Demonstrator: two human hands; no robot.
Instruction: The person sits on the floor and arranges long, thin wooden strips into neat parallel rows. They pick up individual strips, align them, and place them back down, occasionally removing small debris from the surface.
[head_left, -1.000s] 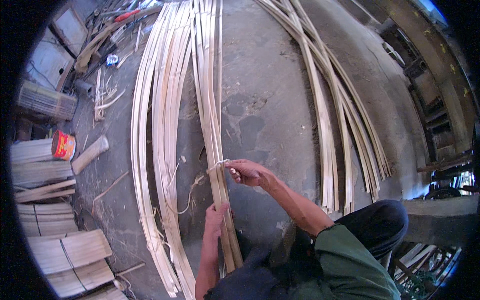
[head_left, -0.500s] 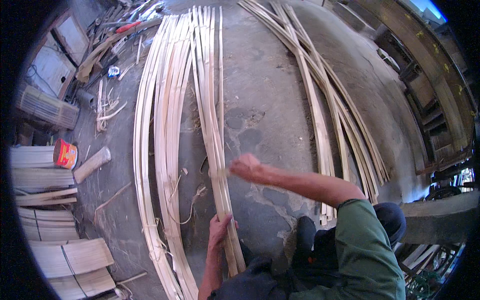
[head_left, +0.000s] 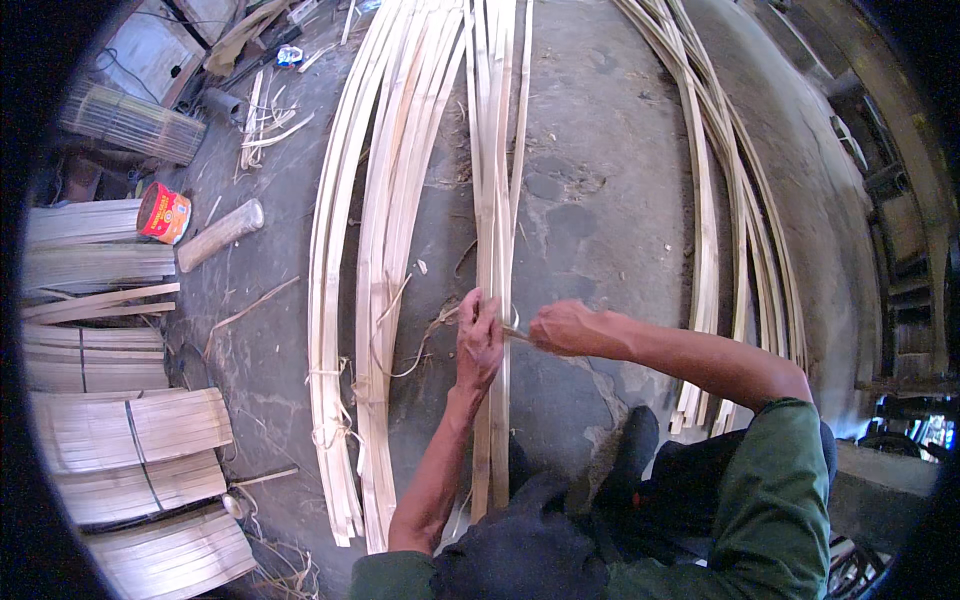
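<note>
A narrow bundle of long pale bamboo strips (head_left: 493,240) runs away from me along the floor, its near end by my body. My left hand (head_left: 480,338) is closed at the bundle's left edge, fingers bent over it. What lies under those fingers is partly hidden. To the right, my right hand (head_left: 563,328) makes a fist, slightly smeared by motion. From it a thin tie strip (head_left: 516,333) stretches across to the bundle beside my left hand. Left of these lie more bamboo strips (head_left: 375,330), bound near their close end with a knotted tie (head_left: 332,430).
Loose long strips (head_left: 700,250) cross each other on the floor at right. Stacked, banded slats (head_left: 130,430) line the left side, beside a red tub (head_left: 163,213) and a short log (head_left: 222,236). Thin scraps (head_left: 262,125) lie farther off. Dark shelving (head_left: 905,240) stands far right.
My left hand has moved up the bundle, from near its close end to the tie. My right hand has shifted right, away from the bundle. The view has moved closer and turned.
</note>
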